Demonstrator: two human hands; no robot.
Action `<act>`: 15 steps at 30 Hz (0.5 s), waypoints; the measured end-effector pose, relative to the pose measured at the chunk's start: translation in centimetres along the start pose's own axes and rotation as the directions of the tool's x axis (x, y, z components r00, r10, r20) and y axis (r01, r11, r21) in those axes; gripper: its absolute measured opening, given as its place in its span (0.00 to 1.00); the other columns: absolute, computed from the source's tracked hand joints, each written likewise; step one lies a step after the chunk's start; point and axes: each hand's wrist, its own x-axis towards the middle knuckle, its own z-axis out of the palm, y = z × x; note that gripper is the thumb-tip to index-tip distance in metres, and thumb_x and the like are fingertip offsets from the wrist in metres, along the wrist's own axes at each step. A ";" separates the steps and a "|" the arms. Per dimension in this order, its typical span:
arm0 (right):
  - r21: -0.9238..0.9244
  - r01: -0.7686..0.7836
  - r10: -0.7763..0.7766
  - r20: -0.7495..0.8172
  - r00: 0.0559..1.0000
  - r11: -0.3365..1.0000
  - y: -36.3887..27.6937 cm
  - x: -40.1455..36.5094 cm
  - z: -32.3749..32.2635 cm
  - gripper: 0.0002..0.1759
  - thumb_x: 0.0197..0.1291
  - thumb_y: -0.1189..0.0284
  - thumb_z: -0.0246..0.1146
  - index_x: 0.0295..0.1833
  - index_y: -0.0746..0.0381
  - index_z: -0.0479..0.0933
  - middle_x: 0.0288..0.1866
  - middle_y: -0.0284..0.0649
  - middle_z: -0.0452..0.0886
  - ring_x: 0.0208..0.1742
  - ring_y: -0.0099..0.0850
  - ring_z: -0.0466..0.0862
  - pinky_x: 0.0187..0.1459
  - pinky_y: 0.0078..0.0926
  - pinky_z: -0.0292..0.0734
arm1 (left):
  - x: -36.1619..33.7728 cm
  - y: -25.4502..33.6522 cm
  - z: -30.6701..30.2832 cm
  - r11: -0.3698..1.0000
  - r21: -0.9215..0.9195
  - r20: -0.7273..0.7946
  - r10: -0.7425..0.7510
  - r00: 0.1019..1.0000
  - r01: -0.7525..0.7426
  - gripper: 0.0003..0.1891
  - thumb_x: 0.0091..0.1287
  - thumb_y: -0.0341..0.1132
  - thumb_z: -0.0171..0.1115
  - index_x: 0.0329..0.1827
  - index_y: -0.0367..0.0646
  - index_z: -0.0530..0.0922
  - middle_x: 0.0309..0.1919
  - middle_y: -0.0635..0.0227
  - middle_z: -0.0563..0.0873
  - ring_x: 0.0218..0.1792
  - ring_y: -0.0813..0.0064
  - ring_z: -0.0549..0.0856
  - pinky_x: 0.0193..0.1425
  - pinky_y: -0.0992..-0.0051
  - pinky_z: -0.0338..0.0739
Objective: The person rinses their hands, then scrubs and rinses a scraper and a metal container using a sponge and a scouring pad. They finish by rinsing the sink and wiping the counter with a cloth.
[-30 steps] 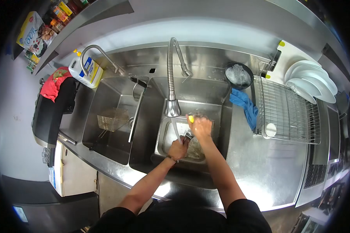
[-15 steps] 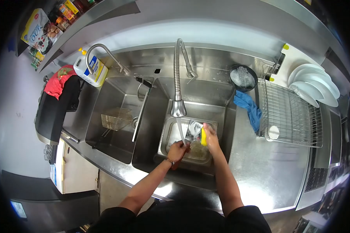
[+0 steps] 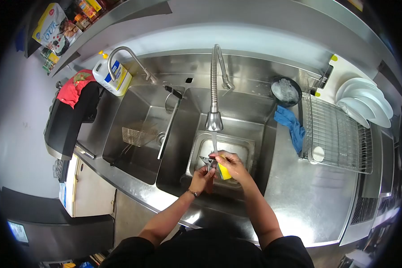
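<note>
Over the right basin my left hand (image 3: 202, 179) has its fingers wrapped round a small dark and shiny metal utensil (image 3: 207, 161), partly hidden by my fingers. My right hand (image 3: 233, 166) grips a yellow sponge (image 3: 224, 171) with a dark scouring side, pressed close to the utensil and touching near my left fingers. Water runs from the spray faucet (image 3: 214, 121) onto or just behind my hands. Beneath them a rectangular metal pan (image 3: 250, 142) lies in the basin, with water in it.
The left basin holds a wire basket (image 3: 133, 136). Right of the sinks are a black bowl (image 3: 285, 91) with suds, a blue cloth (image 3: 291, 126), a wire rack (image 3: 335, 129) with a white cup (image 3: 317, 154), and white plates (image 3: 366, 100). A detergent jug (image 3: 113, 78) stands back left.
My right hand has moved left with the sponge, closer to my left hand. The shiny utensil has turned and shows less. The whole view has shifted slightly.
</note>
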 end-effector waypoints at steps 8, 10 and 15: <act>-0.224 -0.075 0.045 -0.133 0.990 0.972 -2.2 1.1 -1.9 0.13 0.60 0.64 0.60 0.36 0.65 0.80 0.23 0.26 0.73 0.25 0.15 0.67 0.28 0.15 0.63 | 1.0 -1.1 1.4 0.988 0.123 -0.040 0.097 0.994 -0.092 0.11 0.64 0.38 0.59 0.35 0.38 0.76 0.22 0.71 0.81 0.24 0.83 0.80 0.28 0.82 0.73; -0.208 -0.058 0.032 -0.125 0.992 0.976 -2.3 1.1 -1.9 0.14 0.61 0.64 0.59 0.36 0.65 0.79 0.23 0.26 0.73 0.26 0.15 0.67 0.28 0.15 0.63 | 1.1 -1.2 2.0 0.987 0.062 -0.010 0.148 0.989 -0.147 0.11 0.64 0.39 0.59 0.34 0.38 0.75 0.23 0.69 0.81 0.25 0.81 0.80 0.31 0.80 0.74; -0.106 0.031 -0.053 -0.211 0.976 0.994 -1.2 0.5 -3.0 0.13 0.62 0.64 0.58 0.36 0.65 0.78 0.27 0.27 0.75 0.28 0.16 0.70 0.29 0.15 0.65 | 0.4 2.0 3.9 0.984 0.081 0.000 0.158 0.987 -0.158 0.12 0.65 0.38 0.58 0.41 0.37 0.74 0.27 0.70 0.82 0.27 0.83 0.79 0.33 0.82 0.74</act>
